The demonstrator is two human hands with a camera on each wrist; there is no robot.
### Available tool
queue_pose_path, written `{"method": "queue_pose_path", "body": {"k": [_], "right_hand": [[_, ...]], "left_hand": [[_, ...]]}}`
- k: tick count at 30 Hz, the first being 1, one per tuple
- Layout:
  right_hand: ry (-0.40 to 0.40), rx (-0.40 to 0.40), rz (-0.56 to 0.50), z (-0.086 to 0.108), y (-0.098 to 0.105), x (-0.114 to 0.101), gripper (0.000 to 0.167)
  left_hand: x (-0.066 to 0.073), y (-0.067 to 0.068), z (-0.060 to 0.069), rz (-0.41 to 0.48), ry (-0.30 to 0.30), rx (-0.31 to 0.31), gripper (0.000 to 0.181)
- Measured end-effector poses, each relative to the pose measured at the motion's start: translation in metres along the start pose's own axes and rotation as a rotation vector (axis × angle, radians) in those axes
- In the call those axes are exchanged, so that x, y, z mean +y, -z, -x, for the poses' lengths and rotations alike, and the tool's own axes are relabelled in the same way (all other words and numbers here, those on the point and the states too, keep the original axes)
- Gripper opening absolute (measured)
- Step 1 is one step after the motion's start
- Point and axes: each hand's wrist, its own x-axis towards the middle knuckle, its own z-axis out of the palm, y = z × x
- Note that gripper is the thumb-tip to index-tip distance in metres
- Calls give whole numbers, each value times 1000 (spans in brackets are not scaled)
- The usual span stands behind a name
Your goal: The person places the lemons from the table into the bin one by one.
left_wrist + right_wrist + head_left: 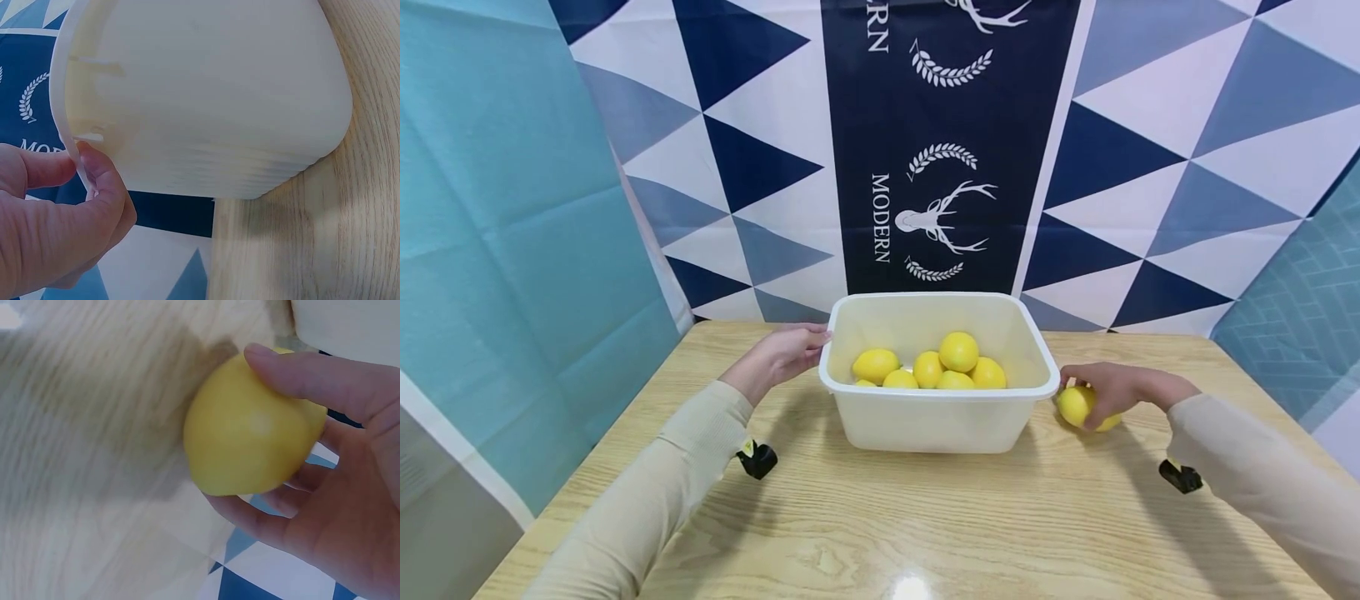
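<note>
A white plastic bin stands on the table with several yellow lemons lying in it. At the bin's left end, my left hand pinches the rim between thumb and fingers, which the left wrist view shows close up on the rim. Beside the bin's right end, my right hand grips another lemon from above. In the right wrist view the thumb lies across one side of this lemon and the fingers curl round the other. Whether it still touches the tabletop I cannot tell.
The wooden table carries the bin. Behind it hangs a patterned cloth with triangles and deer heads. A light blue sheet hangs at the left. Small black objects show by both sleeves.
</note>
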Motion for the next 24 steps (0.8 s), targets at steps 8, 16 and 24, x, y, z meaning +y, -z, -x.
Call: {"method": "queue_pose_path", "body": {"k": [8,16,24], "right_hand": [[12,-45,-37,4,13,-3,48],[0,-81,-9,13,34,-12,46],[-20,-75,7,22,58,-24,50]], "left_hand": [[-1,0,-3,14,-4,-4,44],[0,-1,-3,24,-6,2,45],[1,-1,-3,39,12,24,45]]}}
